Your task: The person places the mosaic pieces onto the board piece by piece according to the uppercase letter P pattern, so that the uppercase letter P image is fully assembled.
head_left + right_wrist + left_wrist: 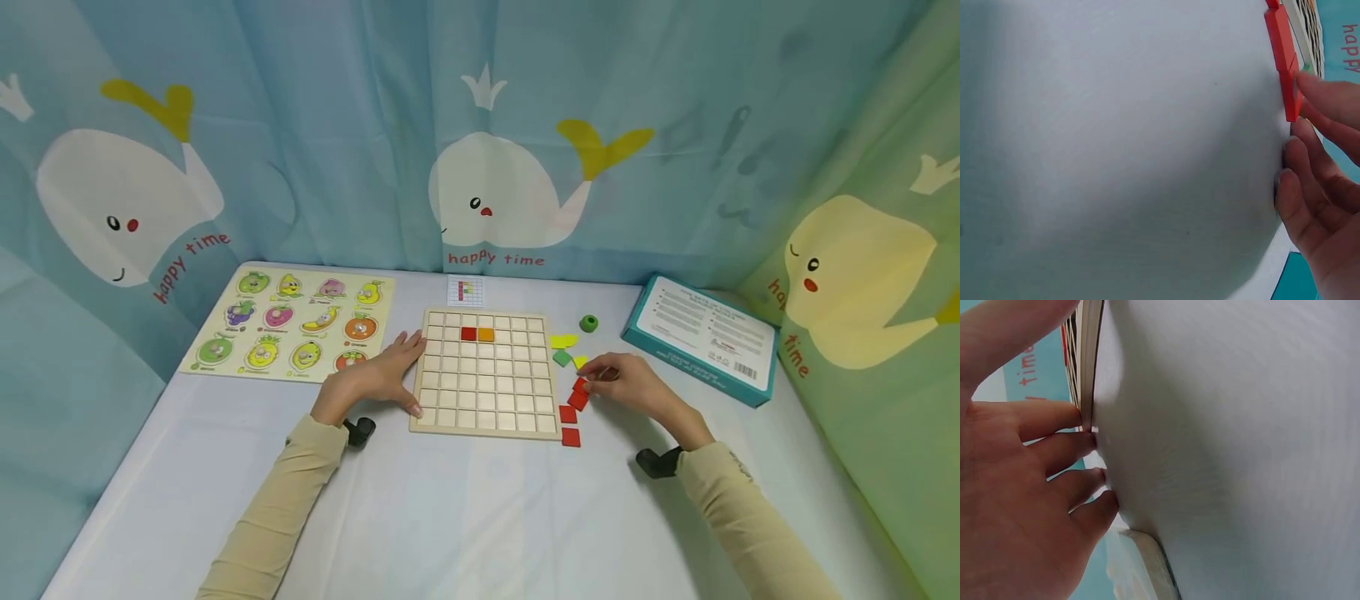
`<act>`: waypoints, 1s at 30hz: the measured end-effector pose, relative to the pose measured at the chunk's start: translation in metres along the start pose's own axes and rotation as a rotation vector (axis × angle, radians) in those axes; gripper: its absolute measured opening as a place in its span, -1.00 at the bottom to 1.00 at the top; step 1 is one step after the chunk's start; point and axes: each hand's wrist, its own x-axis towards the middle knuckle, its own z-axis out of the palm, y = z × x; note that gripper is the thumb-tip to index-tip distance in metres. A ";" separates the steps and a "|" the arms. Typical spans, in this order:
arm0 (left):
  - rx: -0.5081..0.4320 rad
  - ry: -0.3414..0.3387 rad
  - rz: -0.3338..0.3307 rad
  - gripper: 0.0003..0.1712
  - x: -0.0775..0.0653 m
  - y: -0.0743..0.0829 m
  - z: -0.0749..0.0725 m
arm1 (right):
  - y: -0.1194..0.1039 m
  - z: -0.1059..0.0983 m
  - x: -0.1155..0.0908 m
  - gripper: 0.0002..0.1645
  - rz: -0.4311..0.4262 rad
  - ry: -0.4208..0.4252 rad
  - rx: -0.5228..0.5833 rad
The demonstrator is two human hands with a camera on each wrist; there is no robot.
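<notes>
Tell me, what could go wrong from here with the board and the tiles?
The right hand touches a red tile with others close by; it might knock these away. The left hand rests against the grid board; a push might shift it into the red tiles at its right edge.

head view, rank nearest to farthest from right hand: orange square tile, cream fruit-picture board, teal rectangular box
1. Teal rectangular box, beyond the right hand, rightward
2. Orange square tile, left, on pale wooden grid board
3. Cream fruit-picture board, far left
</notes>
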 end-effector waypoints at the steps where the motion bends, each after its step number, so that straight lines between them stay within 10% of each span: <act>1: 0.001 0.000 0.002 0.41 0.000 0.000 0.000 | -0.001 0.000 0.000 -0.70 0.002 -0.005 0.003; 30: -0.007 0.010 -0.002 0.41 -0.002 0.001 -0.001 | -0.034 0.018 0.032 -0.77 -0.065 0.060 0.227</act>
